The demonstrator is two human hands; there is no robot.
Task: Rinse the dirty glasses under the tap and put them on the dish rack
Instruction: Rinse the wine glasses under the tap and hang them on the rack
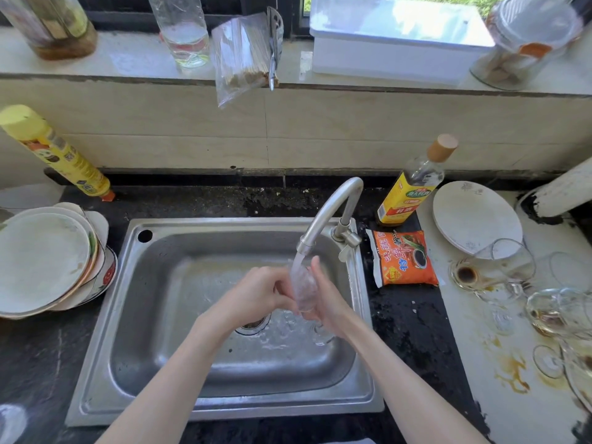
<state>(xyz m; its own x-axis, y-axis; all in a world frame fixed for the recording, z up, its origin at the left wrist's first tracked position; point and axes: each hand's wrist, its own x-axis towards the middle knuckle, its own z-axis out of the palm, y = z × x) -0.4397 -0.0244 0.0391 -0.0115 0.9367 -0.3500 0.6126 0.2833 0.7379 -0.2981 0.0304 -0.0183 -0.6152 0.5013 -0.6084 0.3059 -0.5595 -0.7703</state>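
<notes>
Over the steel sink (166,315) a clear glass (303,288) is held upright under the tap (333,206), with water running onto it. My right hand (326,296) holds the glass from the right side. My left hand (259,293) has its fingers curled against the glass's left side. Several dirty glasses (499,267) with brown dregs stand and lie on the stained white counter (499,395) at the right. No dish rack shows.
A stack of plates (45,261) sits left of the sink. An orange sauce packet (405,257), a yellow-labelled bottle (413,184) and a white plate (474,216) are right of the tap. A yellow bottle (54,152) leans at the far left. Jars and a white box line the windowsill.
</notes>
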